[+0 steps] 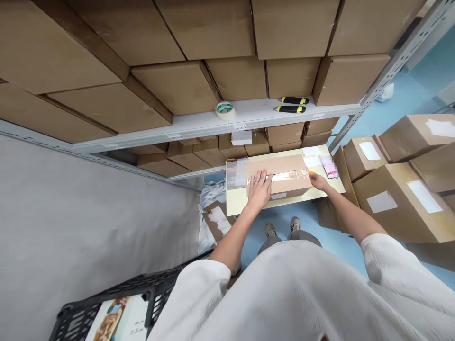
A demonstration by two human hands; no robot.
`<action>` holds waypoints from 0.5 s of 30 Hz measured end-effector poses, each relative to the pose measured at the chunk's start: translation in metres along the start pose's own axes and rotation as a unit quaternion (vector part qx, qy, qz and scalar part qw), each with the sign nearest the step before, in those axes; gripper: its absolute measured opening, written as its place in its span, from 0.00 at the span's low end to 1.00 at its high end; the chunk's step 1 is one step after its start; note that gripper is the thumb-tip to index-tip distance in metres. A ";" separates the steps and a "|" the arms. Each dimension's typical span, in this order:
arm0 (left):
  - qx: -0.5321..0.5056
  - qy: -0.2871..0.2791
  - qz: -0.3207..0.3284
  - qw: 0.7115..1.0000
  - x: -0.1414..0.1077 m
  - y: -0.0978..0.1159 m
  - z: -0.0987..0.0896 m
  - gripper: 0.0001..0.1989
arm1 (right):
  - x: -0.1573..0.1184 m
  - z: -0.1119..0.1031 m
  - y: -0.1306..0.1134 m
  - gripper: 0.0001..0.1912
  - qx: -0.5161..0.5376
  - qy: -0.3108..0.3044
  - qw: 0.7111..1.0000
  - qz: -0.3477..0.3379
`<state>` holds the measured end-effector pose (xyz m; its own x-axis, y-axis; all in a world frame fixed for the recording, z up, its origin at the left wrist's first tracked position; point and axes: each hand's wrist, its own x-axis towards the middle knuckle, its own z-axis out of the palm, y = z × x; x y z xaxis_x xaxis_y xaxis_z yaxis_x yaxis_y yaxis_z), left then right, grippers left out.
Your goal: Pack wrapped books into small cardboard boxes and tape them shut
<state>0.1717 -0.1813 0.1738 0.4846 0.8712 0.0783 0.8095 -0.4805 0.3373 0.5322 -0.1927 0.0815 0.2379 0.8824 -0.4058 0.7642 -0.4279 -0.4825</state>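
A closed cardboard box (278, 167) lies on a pale yellow board (237, 208), with shiny clear tape along its top seam. My left hand (260, 187) rests flat on the box's left part, fingers spread. At the box's right end, my right hand (318, 181) has its fingers closed around a small orange thing (311, 174), mostly hidden. A pink-screened phone (330, 168) and white papers (311, 155) lie on the board beyond that hand. Under the box's left end is a clear plastic-covered item (236, 173).
Shelves of cartons (292, 29) rise in front, with a tape roll (225, 110) and two black-yellow cutters (290, 109) on the shelf edge. Labelled cartons (401, 199) stand at right. A black crate (155, 298) is at lower left, beside a grey wall (88, 213).
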 end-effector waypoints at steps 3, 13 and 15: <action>0.012 -0.006 -0.014 1.000 -0.003 0.007 0.003 0.30 | 0.010 0.009 0.004 0.15 -0.033 -0.036 0.998 0.026; 0.023 -0.034 -0.036 0.999 -0.004 0.012 0.003 0.33 | 0.038 0.041 0.008 0.16 -0.150 -0.052 0.987 0.034; 0.016 -0.040 -0.038 0.998 -0.004 0.012 0.001 0.33 | 0.040 0.041 0.009 0.13 -0.146 -0.047 0.988 0.028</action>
<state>0.1799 -0.1910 0.1771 0.4453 0.8951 -0.0222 0.8546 -0.4175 0.3088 0.5241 -0.1691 0.0293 0.2382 0.8307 -0.5031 0.8952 -0.3887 -0.2180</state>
